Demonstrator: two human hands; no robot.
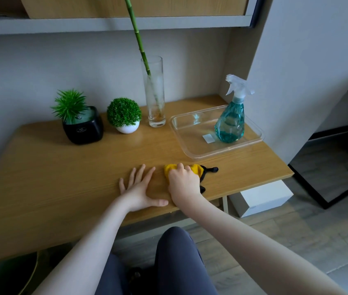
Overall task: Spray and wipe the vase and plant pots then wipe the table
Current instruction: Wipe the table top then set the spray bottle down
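My right hand [183, 183] grips a yellow and black cloth [198, 170] pressed on the wooden table [62, 184] near its front edge. My left hand [139, 189] lies flat on the table just left of it, fingers spread. At the back stand a black square pot [83, 129] with a spiky green plant, a white round pot [127, 128] with a green ball plant, and a tall glass vase [155, 92] holding a bamboo stem. A blue spray bottle [230, 122] stands in a clear plastic tray [192, 153] at the right.
A shelf [113, 24] runs above the table along the wall. A white box [260, 196] sits on the floor under the table's right end, next to a black frame [326, 201]. My knees in dark trousers [175, 262] are below the front edge.
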